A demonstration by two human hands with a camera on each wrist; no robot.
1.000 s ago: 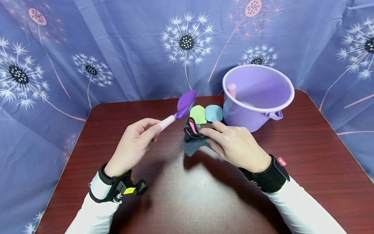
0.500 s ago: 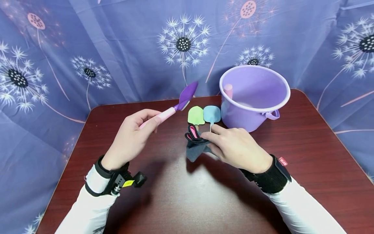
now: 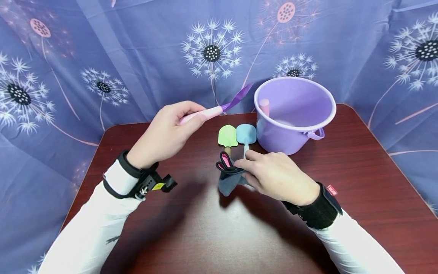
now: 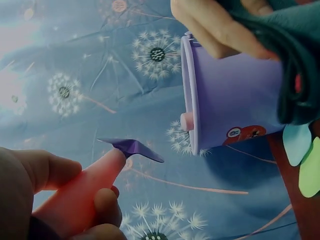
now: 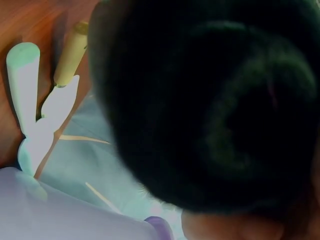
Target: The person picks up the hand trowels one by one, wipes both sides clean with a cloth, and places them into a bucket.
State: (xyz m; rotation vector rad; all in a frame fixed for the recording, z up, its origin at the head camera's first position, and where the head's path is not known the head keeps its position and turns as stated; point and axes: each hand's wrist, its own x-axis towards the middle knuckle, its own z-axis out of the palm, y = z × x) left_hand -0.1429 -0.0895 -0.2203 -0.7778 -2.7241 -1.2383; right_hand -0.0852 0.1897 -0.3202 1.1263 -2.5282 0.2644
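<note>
My left hand point(image 3: 171, 133) grips the pink handle of a purple trowel point(image 3: 236, 99), raised above the table's back edge with its blade toward the bucket. In the left wrist view the trowel point(image 4: 82, 195) shows its blade nearly edge-on. My right hand point(image 3: 280, 175) pinches a folded dark grey cloth piece point(image 3: 228, 183) with black-edged, pink-lined openings, held over the table. This cloth point(image 5: 200, 100) fills most of the right wrist view. Just beyond it lie a small green shovel point(image 3: 227, 136) and a small blue shovel point(image 3: 246, 134), their handles partly hidden in the head view.
A purple bucket point(image 3: 284, 137) stands at the back right, a pink handle point(image 3: 264, 106) showing over its inner wall. Its side handle point(image 3: 316, 134) sticks out toward the right. Behind the brown table point(image 3: 369, 167) hangs a blue dandelion-print curtain point(image 3: 154, 57).
My left hand has lifted the trowel up and to the right, toward the bucket. The right hand has shifted the cloth slightly nearer, uncovering more of the shovels' handles.
</note>
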